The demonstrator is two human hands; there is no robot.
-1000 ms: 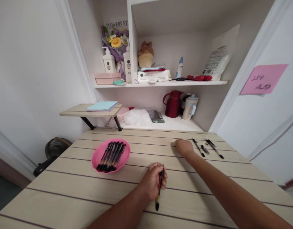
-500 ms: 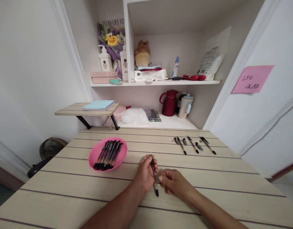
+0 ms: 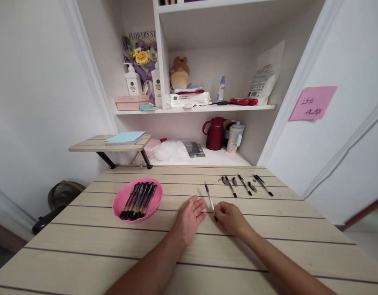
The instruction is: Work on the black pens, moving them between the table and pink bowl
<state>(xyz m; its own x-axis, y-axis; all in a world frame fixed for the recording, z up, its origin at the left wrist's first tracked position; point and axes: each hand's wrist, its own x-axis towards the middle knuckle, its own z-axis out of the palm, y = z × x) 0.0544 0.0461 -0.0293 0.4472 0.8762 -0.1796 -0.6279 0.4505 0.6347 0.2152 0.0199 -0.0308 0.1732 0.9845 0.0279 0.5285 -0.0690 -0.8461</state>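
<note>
Location type: domestic living space, a private home or dormitory room (which of the two cannot be determined), fitted as a study corner. Reference point: the grip of the right hand [image 3: 230, 218] on the pen [image 3: 209, 196].

Indicators:
- Under the grip: wood-look plank desk [image 3: 176, 266].
- Left of the grip: pink scalloped bowl [image 3: 116, 205] containing pens; beyond it, a desktop riser [image 3: 89, 141] carrying blue paper [image 3: 124, 137].
- Beyond the grip: white built-in shelving [image 3: 204, 65]. Lower level: red vacuum jug [image 3: 215, 136], lidded tumbler [image 3: 235, 138]. Upper level: plush toy [image 3: 179, 77], pump bottle [image 3: 133, 84], wrapped bouquet [image 3: 142, 56].
- Right of and beyond the grip: handwritten pink note [image 3: 313, 103], at wall height.
</note>
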